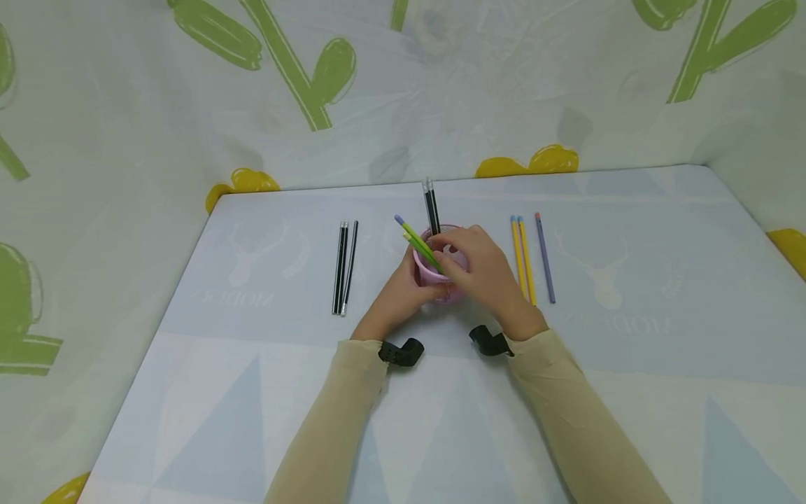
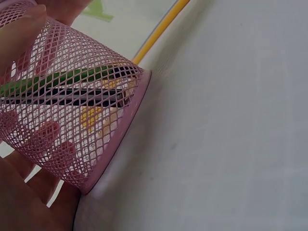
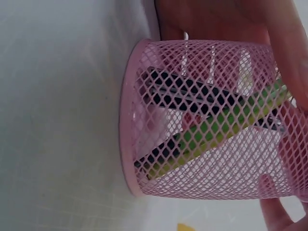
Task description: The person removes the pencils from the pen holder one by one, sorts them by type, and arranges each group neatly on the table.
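Observation:
A pink mesh pencil cup (image 1: 433,278) stands on the table, and my left hand (image 1: 393,294) grips it round its left side and front, thumb across the near wall. My right hand (image 1: 481,262) is over the cup's mouth, thumb and index finger pinching the green pencils (image 1: 417,241), which lean left. Two black pencils (image 1: 432,208) stand in the cup behind them. Through the mesh in the right wrist view, the lower ends of the green pencils (image 3: 207,132) and black pencils (image 3: 187,91) reach close to the base and cross.
Left of the cup lie several black striped pencils (image 1: 340,269). To its right are two yellow pencils (image 1: 521,255) and a purple pencil (image 1: 545,259). A patterned cloth covers the table (image 1: 208,392), with a leaf-print curtain (image 1: 441,91) behind it.

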The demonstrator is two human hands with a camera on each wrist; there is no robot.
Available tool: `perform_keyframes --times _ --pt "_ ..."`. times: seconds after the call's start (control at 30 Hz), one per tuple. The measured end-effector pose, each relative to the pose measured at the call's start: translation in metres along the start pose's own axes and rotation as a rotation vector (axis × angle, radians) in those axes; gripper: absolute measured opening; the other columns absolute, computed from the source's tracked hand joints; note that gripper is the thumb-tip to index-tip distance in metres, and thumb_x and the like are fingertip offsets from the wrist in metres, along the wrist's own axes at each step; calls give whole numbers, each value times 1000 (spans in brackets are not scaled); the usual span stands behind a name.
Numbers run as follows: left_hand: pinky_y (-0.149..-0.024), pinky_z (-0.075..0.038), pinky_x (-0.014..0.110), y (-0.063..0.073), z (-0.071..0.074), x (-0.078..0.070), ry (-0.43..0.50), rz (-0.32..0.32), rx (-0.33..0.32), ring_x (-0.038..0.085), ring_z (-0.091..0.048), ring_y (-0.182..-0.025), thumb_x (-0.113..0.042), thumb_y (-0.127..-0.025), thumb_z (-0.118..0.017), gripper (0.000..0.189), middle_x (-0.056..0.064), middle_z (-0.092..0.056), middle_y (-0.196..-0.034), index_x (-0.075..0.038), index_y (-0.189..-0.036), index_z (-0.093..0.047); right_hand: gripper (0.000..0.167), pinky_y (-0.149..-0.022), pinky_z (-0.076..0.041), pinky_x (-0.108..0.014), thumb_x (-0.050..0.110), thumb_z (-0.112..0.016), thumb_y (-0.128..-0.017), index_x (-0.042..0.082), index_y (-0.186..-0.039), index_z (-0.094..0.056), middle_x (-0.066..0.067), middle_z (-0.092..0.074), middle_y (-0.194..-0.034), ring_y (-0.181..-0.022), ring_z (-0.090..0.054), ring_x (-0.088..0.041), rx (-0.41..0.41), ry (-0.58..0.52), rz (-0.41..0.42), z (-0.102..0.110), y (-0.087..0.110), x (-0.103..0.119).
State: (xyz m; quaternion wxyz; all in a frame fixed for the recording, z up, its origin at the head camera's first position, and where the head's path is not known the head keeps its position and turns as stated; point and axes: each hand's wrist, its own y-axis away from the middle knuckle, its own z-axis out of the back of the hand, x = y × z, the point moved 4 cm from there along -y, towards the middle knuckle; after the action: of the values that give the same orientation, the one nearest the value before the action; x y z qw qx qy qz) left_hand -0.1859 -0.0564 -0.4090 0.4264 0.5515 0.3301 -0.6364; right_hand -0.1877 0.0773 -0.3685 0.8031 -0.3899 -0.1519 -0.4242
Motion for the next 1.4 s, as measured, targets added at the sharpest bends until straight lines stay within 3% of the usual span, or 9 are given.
perform_keyframes --times 0.13,0.3,0.6,0.9,1.03,1.27,1.4 --pt "-93 -36 29 0 0 0 3 -7 1 9 -43 -112 -19 -75 -71 91 -5 -37 -133 -29 -143 -11 22 -60 -36 -26 28 -56 -87 15 -102 -65 7 -62 -95 -79 -41 -13 33 63 -12 -1 -1 4" --pt "-95 -34 30 0 0 -1 -9 -10 -3 9 -40 -115 -17 -74 -72 94 -4 -33 -137 -27 -143 -10 25 -60 -37 -27 36 -58 -85 17 -99 -67 8 -60 -87 -79 -41 -11 75 67 -63 1 -1 6" --pt "-99 -29 36 1 -1 -5 -54 -2 19 9 -36 -120 -26 -74 -72 92 -17 -20 -142 -38 -141 -10 27 -64 -38 -28 40 -58 -84 18 -93 -70 7 -61 -83 -81 -41 -11 154 71 -100 3 -2 4" --pt "-97 -32 34 -1 -1 -4 -40 -24 18 10 -40 -117 -24 -74 -73 91 -12 -24 -142 -37 -141 -13 23 -66 -37 -27 38 -60 -83 18 -90 -70 13 -63 -86 -82 -40 -9 159 33 -96 6 -4 4" --pt "-92 -37 32 -1 -1 -3 -19 -38 18 10 -44 -112 -24 -74 -73 87 -9 -34 -136 -36 -140 -16 22 -66 -38 -28 33 -59 -85 17 -95 -69 9 -60 -87 -83 -42 -12 177 -4 -106 8 -3 2" --pt "-95 -35 31 -3 -1 0 27 -51 10 10 -42 -114 -19 -74 -72 81 -4 -41 -130 -24 -137 -22 19 -63 -38 -29 20 -58 -87 11 -102 -65 2 -57 -90 -80 -46 -18 107 -75 -82 12 -2 -4" --pt "-97 -31 34 -2 0 0 12 -46 -8 11 -41 -115 -18 -72 -74 88 -4 -40 -131 -33 -139 -19 23 -68 -41 -28 26 -57 -88 14 -106 -63 4 -59 -93 -82 -50 -12 -1 -141 -146 17 -1 -9"
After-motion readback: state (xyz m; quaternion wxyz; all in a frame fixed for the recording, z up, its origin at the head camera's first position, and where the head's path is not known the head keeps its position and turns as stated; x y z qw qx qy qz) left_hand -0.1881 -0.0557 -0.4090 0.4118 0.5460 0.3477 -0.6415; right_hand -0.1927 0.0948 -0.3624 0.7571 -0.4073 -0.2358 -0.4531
